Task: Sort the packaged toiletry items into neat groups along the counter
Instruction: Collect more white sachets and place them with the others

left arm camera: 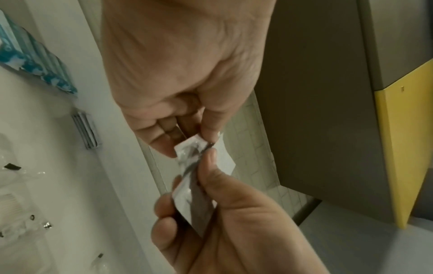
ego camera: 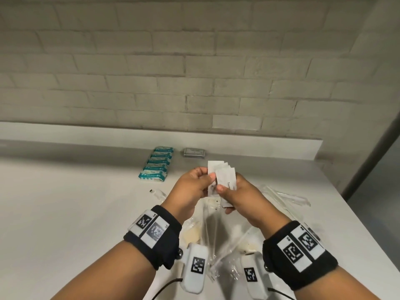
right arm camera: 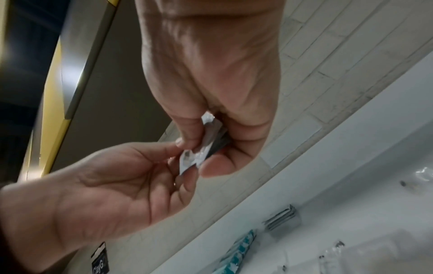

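Note:
Both hands are raised above the white counter (ego camera: 86, 202) and share a fanned bunch of small white sachets (ego camera: 223, 176). My right hand (ego camera: 225, 191) grips the bunch (right arm camera: 211, 140) between thumb and curled fingers. My left hand (ego camera: 207, 176) pinches one sachet (left arm camera: 189, 148) at the bunch's left edge, thumb in front. A neat row of teal packets (ego camera: 157, 164) lies at the back of the counter. A small stack of grey sachets (ego camera: 194, 152) sits just right of that row.
Several clear-wrapped items (ego camera: 216, 234) lie loose on the counter under my wrists, and more clear wrappers (ego camera: 287, 198) lie to the right. A raised ledge (ego camera: 281, 146) and a brick wall close off the back. The counter's right edge (ego camera: 378, 245) drops away.

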Demonstrator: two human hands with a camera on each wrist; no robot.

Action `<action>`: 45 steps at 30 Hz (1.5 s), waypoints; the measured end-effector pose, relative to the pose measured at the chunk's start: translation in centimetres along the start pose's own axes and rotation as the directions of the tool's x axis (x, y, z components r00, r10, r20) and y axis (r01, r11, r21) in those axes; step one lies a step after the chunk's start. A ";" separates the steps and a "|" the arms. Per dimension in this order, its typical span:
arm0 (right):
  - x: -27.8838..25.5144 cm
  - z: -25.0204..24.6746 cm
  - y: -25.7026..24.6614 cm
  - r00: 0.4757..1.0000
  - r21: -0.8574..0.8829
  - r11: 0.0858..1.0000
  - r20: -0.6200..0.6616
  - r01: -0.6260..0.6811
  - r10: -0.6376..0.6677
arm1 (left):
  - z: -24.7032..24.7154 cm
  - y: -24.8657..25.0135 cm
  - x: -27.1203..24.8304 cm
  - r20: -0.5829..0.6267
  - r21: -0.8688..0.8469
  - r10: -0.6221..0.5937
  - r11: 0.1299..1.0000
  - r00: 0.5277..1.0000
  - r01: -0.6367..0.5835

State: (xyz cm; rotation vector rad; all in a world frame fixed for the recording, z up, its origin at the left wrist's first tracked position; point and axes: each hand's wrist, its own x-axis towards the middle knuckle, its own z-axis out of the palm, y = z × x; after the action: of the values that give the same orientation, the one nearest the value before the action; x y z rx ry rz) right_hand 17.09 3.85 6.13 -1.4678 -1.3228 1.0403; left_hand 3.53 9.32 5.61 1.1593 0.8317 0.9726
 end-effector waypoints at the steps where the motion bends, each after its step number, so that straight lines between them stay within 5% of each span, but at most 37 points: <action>1: 0.0 0.3 0.0 1.000 0.018 1.000 0.004 -0.005 0.004 | 0.1 0.0 -0.1 0.013 0.029 -0.002 1.000 1.000 0.001; 5: -0.2 1.0 0.1 0.995 0.151 0.986 0.087 -0.064 0.051 | -0.3 -0.3 -0.9 0.051 0.237 -0.005 0.971 0.999 -0.008; 9: -0.5 2.0 -0.1 0.970 0.204 0.972 0.234 -0.114 0.065 | -0.9 -0.3 -1.3 0.190 0.120 -0.111 0.989 0.975 0.089; 12: -0.4 2.7 -0.7 0.965 0.035 0.995 0.249 -0.098 0.086 | -0.7 0.4 -1.8 0.217 0.034 -0.200 0.980 0.955 0.197; 18: -0.5 1.7 -1.8 0.996 -0.486 0.870 -0.009 0.078 -0.094 | -1.6 0.8 -1.3 -0.049 -0.116 -0.208 0.973 0.977 0.201; 24: 0.0 2.9 -3.2 0.916 -0.672 0.627 0.345 0.394 -0.206 | -1.9 1.7 -1.8 0.133 0.106 -0.216 0.973 0.967 0.203; 27: 0.6 3.3 -3.4 0.891 -0.689 0.568 0.309 0.451 -0.333 | -2.2 2.1 -1.7 0.100 0.109 -0.228 0.970 0.968 0.217; 33: 1.7 4.5 -3.5 0.877 -0.707 0.522 0.347 0.477 -0.332 | -3.1 2.5 -1.1 0.060 -0.052 -0.307 0.949 0.950 0.310; 35: 2.4 4.8 -3.6 0.913 -0.636 0.655 0.297 0.409 -0.281 | -3.6 2.9 -0.6 0.031 -0.160 -0.275 0.948 0.961 0.276; 39: 4.4 5.1 -3.8 0.989 -0.225 0.971 0.142 0.074 -0.042 | -6.1 3.6 2.0 -0.086 -0.422 -0.137 0.902 0.987 0.089; 42: 6.2 6.7 -3.4 0.972 0.147 0.976 0.198 -0.158 0.128 | -7.1 3.3 4.0 -0.088 -0.478 -0.123 0.876 0.988 0.067; 45: 7.8 8.4 -2.7 0.979 0.352 0.918 0.148 -0.185 0.140 | -7.3 1.7 4.9 -0.034 -0.465 -0.129 0.880 0.991 0.099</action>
State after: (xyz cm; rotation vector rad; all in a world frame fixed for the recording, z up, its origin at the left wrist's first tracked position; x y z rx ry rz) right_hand 8.94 12.32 6.30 -1.2613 -1.0287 1.4195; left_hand -1.64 16.62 5.52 0.6626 0.6597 1.0432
